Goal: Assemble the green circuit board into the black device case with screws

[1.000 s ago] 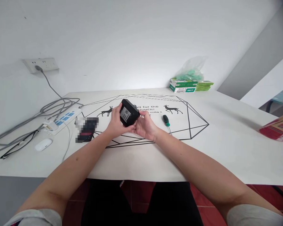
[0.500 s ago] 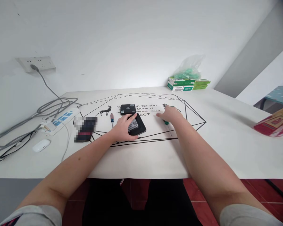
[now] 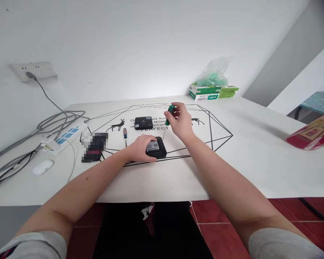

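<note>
My left hand (image 3: 142, 148) grips the left side of a black box-shaped device (image 3: 159, 153) that lies on the table with a white printed label on top. Its fingers and thumb curve round the far and near edges. Between the fingers of my right hand (image 3: 181, 122) is a screwdriver with a green and black handle (image 3: 170, 112). Its thin shaft points down at the device's upper right corner; whether the tip touches cannot be made out. Behind the device lies a second black box (image 3: 143, 123). A smaller screwdriver (image 3: 125, 133) rests left of it.
At the left are a power strip (image 3: 70, 135) with grey cables, glasses (image 3: 13, 169), a white oval case (image 3: 43, 167) and a pixelated dark object (image 3: 95, 147). Green boxes (image 3: 205, 91) under a plastic bag stand against the wall. A red package (image 3: 310, 135) lies at the right.
My right hand has picked up the green screwdriver from the table and brought it left, over the device. My left hand stays on the device. The view has shifted slightly.
</note>
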`<action>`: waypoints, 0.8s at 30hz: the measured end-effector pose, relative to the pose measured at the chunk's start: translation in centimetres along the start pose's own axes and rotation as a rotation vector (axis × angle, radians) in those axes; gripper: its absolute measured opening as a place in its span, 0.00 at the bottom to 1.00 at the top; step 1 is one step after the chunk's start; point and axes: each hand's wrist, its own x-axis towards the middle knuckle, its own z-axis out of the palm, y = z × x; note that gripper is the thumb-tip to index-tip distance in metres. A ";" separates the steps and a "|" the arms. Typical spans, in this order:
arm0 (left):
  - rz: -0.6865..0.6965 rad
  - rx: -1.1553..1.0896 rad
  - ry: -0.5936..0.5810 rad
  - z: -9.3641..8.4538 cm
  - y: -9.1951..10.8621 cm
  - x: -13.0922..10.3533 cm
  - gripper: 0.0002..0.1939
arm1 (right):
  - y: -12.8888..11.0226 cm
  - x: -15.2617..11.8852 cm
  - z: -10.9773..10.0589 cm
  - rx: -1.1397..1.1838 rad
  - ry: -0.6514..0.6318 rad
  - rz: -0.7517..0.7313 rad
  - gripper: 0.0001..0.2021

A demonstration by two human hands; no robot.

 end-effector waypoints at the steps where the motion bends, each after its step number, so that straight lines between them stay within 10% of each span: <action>1: -0.012 -0.003 0.007 0.0 0.0 0.0 0.49 | -0.4 -0.5 0.4 0.040 0.005 -0.068 0.22; 8: 0.026 0.032 -0.011 0.3 -0.7 0.3 0.51 | -1.1 -2.3 1.7 0.062 -0.048 -0.327 0.20; 24: -0.010 0.106 -0.098 0.1 1.6 1.4 0.48 | -1.2 -2.6 1.6 0.046 -0.124 -0.385 0.16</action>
